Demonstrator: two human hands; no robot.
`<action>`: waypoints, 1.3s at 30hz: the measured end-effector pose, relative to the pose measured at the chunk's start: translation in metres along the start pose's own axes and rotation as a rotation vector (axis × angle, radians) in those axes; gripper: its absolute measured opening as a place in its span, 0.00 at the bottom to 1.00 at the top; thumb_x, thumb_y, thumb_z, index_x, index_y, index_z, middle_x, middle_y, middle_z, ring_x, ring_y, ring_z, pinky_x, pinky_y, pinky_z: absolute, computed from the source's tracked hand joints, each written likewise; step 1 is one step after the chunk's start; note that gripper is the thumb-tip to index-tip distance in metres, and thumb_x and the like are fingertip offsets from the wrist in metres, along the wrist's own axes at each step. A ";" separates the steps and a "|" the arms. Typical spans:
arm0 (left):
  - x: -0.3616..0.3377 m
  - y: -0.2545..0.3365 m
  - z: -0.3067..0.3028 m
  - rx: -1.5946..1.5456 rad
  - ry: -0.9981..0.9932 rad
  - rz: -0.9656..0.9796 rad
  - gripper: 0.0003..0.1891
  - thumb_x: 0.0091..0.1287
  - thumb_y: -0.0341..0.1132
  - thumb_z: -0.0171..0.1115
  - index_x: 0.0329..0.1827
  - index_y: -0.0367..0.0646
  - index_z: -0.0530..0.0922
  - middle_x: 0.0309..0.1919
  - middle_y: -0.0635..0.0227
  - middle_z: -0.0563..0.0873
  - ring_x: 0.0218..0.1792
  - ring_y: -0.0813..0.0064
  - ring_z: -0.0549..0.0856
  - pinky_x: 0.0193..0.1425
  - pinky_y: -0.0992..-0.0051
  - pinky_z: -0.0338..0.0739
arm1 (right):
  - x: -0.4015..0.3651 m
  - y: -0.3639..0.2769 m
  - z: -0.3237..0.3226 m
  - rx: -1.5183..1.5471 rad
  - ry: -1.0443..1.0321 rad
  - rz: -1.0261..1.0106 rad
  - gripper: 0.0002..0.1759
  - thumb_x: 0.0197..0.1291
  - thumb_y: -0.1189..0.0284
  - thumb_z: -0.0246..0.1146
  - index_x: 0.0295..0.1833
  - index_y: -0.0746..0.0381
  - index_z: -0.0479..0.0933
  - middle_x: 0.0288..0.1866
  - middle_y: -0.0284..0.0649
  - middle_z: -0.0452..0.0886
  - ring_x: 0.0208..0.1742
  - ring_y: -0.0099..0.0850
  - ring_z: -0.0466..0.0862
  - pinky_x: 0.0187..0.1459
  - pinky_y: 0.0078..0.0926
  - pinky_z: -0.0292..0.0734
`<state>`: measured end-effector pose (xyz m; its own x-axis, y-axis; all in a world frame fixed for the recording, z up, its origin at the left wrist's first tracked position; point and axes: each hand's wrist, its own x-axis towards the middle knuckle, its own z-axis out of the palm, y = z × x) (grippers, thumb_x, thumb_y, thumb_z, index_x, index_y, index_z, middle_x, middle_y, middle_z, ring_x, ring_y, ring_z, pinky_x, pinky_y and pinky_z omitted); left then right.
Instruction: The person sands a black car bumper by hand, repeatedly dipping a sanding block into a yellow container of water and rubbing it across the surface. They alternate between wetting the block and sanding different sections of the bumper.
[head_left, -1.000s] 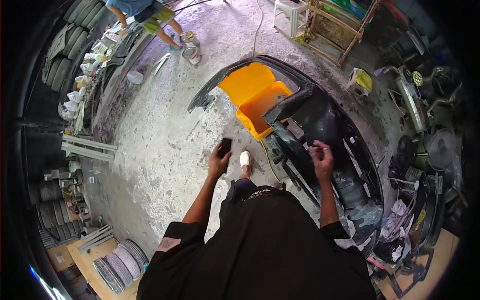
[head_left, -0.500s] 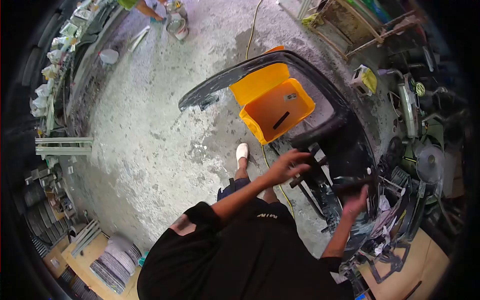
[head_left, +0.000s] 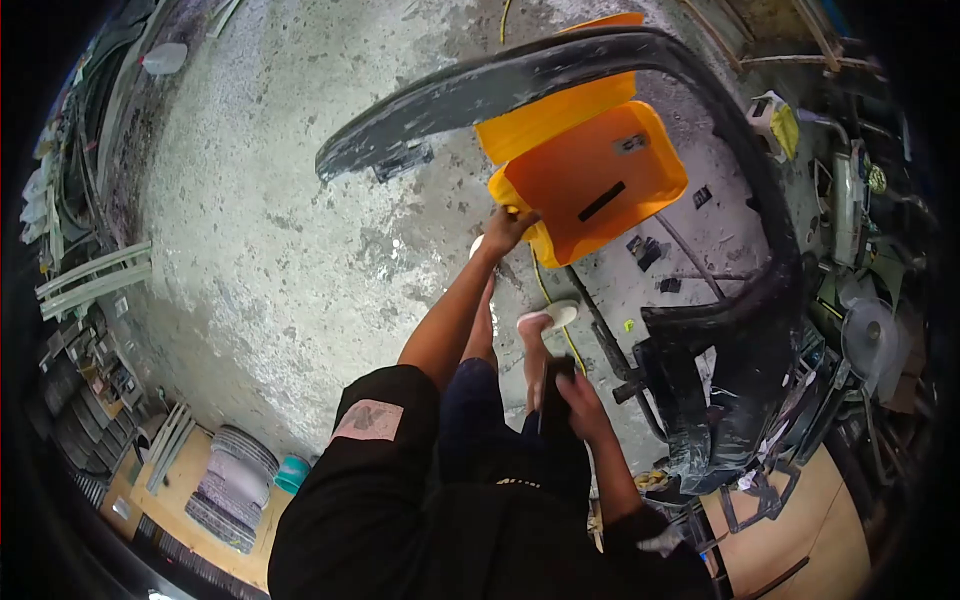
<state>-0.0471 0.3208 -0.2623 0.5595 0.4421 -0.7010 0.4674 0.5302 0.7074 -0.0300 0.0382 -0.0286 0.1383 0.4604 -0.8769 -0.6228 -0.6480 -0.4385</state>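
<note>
My left hand [head_left: 508,228] reaches forward and grips the near corner of an open yellow plastic box [head_left: 640,170], whose lid stands up behind it. A small black item [head_left: 601,200] lies inside the box. My right hand [head_left: 578,395] is low by my hip, closed on a dark flat object [head_left: 553,385] pressed against my dark clothes. A black car bumper [head_left: 480,90] arcs over and around the box, its far end curving down on the right [head_left: 760,300]. My foot in a white shoe [head_left: 550,315] is on the concrete just below the box.
A yellow cable [head_left: 548,300] runs across the concrete floor. Metal parts and clutter crowd the right side [head_left: 860,330]. Stacked grey discs [head_left: 235,490] and a teal cup [head_left: 293,472] sit on a wooden board at lower left. A white bottle [head_left: 163,57] lies at top left.
I have leaned forward and the view tilted down. My left hand went from the bumper to the yellow box's corner. My right hand dropped from the bumper to my hip with the dark object.
</note>
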 end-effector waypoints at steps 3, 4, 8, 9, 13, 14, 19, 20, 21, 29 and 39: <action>-0.010 0.006 -0.004 0.023 -0.018 0.101 0.37 0.75 0.59 0.66 0.74 0.37 0.74 0.56 0.56 0.87 0.50 0.70 0.88 0.52 0.70 0.83 | 0.108 0.051 -0.012 0.250 0.324 -0.038 0.28 0.75 0.57 0.68 0.70 0.61 0.73 0.58 0.33 0.81 0.57 0.24 0.80 0.58 0.25 0.76; -0.010 -0.011 -0.014 0.013 0.005 0.086 0.37 0.75 0.59 0.66 0.74 0.37 0.74 0.56 0.56 0.87 0.50 0.70 0.88 0.52 0.70 0.83 | 0.142 0.058 -0.023 0.259 0.452 -0.128 0.27 0.74 0.55 0.70 0.68 0.59 0.75 0.54 0.32 0.82 0.53 0.23 0.82 0.52 0.25 0.79; 0.002 -0.083 -0.060 -0.399 -0.153 -0.044 0.33 0.80 0.57 0.59 0.75 0.39 0.76 0.53 0.62 0.90 0.44 0.71 0.89 0.50 0.73 0.84 | 0.230 0.041 -0.064 0.418 0.725 -0.215 0.42 0.65 0.47 0.75 0.71 0.65 0.72 0.62 0.41 0.81 0.59 0.32 0.82 0.55 0.34 0.81; 0.002 -0.098 -0.066 -0.304 -0.066 -0.040 0.31 0.79 0.56 0.61 0.73 0.38 0.78 0.51 0.63 0.90 0.43 0.72 0.89 0.49 0.73 0.84 | 0.239 0.031 -0.065 0.418 0.709 -0.203 0.42 0.64 0.46 0.76 0.71 0.64 0.72 0.63 0.41 0.82 0.58 0.32 0.83 0.55 0.33 0.81; 0.022 -0.185 -0.091 -0.243 0.138 -0.064 0.28 0.76 0.54 0.66 0.66 0.38 0.83 0.48 0.64 0.91 0.41 0.75 0.89 0.47 0.74 0.84 | 0.270 0.012 -0.046 0.337 0.781 -0.234 0.41 0.62 0.47 0.77 0.70 0.63 0.74 0.63 0.39 0.84 0.56 0.33 0.87 0.56 0.32 0.84; 0.028 -0.206 -0.091 -0.268 0.152 -0.071 0.28 0.76 0.54 0.66 0.66 0.38 0.83 0.48 0.64 0.91 0.41 0.75 0.89 0.47 0.74 0.84 | 0.276 0.016 -0.043 0.308 0.774 -0.228 0.41 0.62 0.47 0.77 0.70 0.63 0.74 0.63 0.39 0.84 0.56 0.33 0.87 0.56 0.32 0.84; 0.076 -0.272 -0.057 -0.494 0.223 -0.120 0.29 0.72 0.58 0.69 0.60 0.40 0.86 0.45 0.66 0.90 0.38 0.76 0.88 0.44 0.74 0.84 | 0.313 0.047 -0.076 0.401 0.590 -0.313 0.26 0.63 0.65 0.72 0.63 0.64 0.78 0.57 0.38 0.86 0.55 0.36 0.87 0.56 0.36 0.84; 0.086 -0.274 -0.045 -0.517 0.209 -0.088 0.30 0.73 0.60 0.67 0.59 0.40 0.86 0.45 0.66 0.90 0.38 0.74 0.88 0.44 0.73 0.84 | 0.319 0.051 -0.084 0.398 0.576 -0.316 0.23 0.62 0.68 0.69 0.61 0.63 0.79 0.55 0.38 0.86 0.54 0.36 0.87 0.56 0.36 0.84; 0.091 -0.268 -0.033 -0.523 0.196 -0.104 0.32 0.74 0.63 0.63 0.61 0.40 0.85 0.48 0.64 0.89 0.43 0.72 0.87 0.49 0.71 0.84 | 0.318 0.048 -0.085 0.404 0.559 -0.301 0.19 0.59 0.71 0.65 0.56 0.62 0.79 0.51 0.38 0.86 0.51 0.36 0.88 0.54 0.35 0.84; 0.125 -0.192 0.052 -0.993 0.395 0.010 0.45 0.79 0.71 0.43 0.81 0.38 0.62 0.74 0.48 0.72 0.75 0.52 0.71 0.80 0.61 0.61 | 0.306 0.042 -0.062 0.253 0.784 -0.281 0.18 0.59 0.70 0.61 0.54 0.65 0.78 0.49 0.43 0.85 0.49 0.40 0.88 0.50 0.36 0.84; 0.178 -0.204 0.026 -0.704 0.339 0.044 0.49 0.76 0.75 0.42 0.76 0.32 0.68 0.75 0.42 0.72 0.74 0.44 0.73 0.77 0.52 0.65 | 0.323 0.034 -0.039 0.384 0.732 -0.336 0.15 0.58 0.72 0.60 0.50 0.67 0.77 0.47 0.41 0.83 0.46 0.38 0.87 0.49 0.36 0.83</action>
<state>-0.0251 0.2727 -0.5289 0.2749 0.6099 -0.7433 -0.1575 0.7912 0.5909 0.0233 0.1414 -0.3341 0.7354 0.0018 -0.6776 -0.6575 -0.2399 -0.7142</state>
